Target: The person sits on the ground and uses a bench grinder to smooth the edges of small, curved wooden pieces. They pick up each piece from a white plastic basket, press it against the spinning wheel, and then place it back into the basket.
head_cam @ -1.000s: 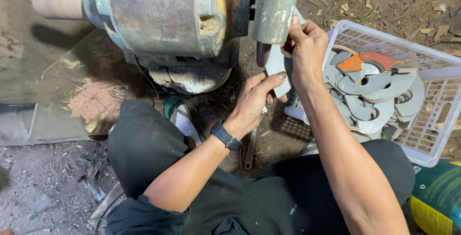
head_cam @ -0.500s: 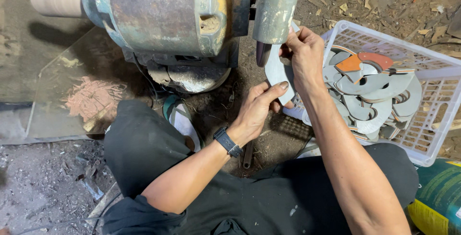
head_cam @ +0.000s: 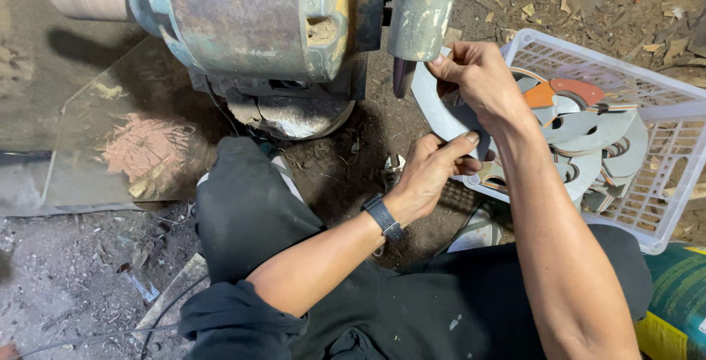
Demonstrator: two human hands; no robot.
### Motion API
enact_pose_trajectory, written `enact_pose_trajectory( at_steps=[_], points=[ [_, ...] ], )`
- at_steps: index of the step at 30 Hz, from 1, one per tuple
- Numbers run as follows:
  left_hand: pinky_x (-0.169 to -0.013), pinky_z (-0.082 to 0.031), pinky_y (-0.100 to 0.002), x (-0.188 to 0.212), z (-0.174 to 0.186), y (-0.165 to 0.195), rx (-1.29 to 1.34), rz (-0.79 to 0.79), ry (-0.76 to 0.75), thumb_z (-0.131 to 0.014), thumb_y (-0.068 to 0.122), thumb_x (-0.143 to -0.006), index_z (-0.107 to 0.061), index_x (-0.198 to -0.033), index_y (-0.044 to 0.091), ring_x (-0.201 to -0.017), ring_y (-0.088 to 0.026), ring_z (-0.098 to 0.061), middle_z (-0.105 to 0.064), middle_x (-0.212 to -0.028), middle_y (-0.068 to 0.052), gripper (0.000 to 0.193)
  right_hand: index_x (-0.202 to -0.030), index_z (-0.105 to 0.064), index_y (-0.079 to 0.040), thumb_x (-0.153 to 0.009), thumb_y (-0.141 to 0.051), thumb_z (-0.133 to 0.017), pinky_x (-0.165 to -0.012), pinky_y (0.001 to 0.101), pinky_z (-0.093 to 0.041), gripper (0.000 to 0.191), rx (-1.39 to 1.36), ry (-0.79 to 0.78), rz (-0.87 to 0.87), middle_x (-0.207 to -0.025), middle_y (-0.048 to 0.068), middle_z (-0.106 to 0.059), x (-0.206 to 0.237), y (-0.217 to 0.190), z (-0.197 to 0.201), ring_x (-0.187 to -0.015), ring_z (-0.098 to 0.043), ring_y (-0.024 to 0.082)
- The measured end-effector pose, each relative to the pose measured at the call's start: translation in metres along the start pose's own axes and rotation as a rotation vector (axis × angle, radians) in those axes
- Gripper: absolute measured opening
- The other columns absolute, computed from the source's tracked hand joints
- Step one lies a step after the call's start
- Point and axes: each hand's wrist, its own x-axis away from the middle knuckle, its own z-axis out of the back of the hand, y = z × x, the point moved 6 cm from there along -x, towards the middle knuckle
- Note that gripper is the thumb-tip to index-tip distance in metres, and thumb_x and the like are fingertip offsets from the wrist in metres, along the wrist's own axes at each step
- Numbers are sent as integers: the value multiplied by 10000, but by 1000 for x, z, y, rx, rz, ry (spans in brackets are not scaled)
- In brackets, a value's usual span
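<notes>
A curved grey metal blade [head_cam: 434,106] is held by both hands against the dark wheel edge [head_cam: 403,77] under the guard of a bench grinder [head_cam: 250,18]. My right hand [head_cam: 482,80] grips the blade's upper end close to the wheel. My left hand [head_cam: 434,169], with a black watch on its wrist, pinches the lower end from below. The blade's middle is partly hidden behind the right hand.
A white plastic crate [head_cam: 662,205] at the right holds several curved grey and orange blades [head_cam: 588,132]. My black-trousered legs [head_cam: 250,213] sit on a dirt floor. A glass sheet [head_cam: 125,147] lies at the left. A green and yellow container [head_cam: 676,308] stands bottom right.
The view has shifted slightly. Both hands keep hold of the blade at the wheel; the right hand has edged up toward the guard.
</notes>
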Motion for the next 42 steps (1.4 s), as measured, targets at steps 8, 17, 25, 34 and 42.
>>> enact_pose_trajectory(
  at_steps=[8, 17, 25, 34, 42],
  points=[
    [-854, -593, -322, -25, -31, -30, 147, -68, 13, -588, 148, -1042, -704, -1071, -5, -856, -140, -702, -721, -1000, -51, 193, -927, -736, -12, -979, -186, -706, -571, 270, -409, 184, 182, -124, -49, -748, -43, -633, -2, -9, 8, -635, -494, 65],
    [-668, -466, -269, -28, -70, -30, -77, -170, 38, -558, 130, -1089, -616, -963, 16, -759, -77, -535, -594, -867, 8, 179, -939, -764, -23, -920, -198, -711, -643, 300, -478, 184, 379, -323, -121, -753, 8, -713, 4, -14, 21, -664, -580, 105],
    [-575, -462, -321, -4, -74, -21, -442, -162, 60, -597, 181, -997, -611, -945, -20, -660, -116, -522, -605, -779, -41, 208, -932, -698, 24, -963, -164, -725, -627, 285, -464, 192, -7, -300, -222, -787, 12, -661, 20, 8, 34, -689, -562, 101],
    [-583, -486, -378, -7, -45, -29, -569, -123, 156, -602, 242, -1018, -625, -937, -31, -649, -178, -579, -621, -741, -72, 285, -907, -725, -8, -938, -198, -726, -579, 273, -440, 193, -29, -285, -252, -747, -19, -657, 30, 9, 8, -642, -530, 85],
    [-1033, -516, -434, -49, -48, -35, 107, -85, -22, -568, 255, -1056, -425, -1489, 43, -1280, -187, -538, -492, -1479, -91, 502, -881, -750, -9, -929, -218, -743, -597, 309, -430, 214, 506, -251, -53, -697, -6, -646, 13, -17, 1, -643, -499, 80]
  ],
)
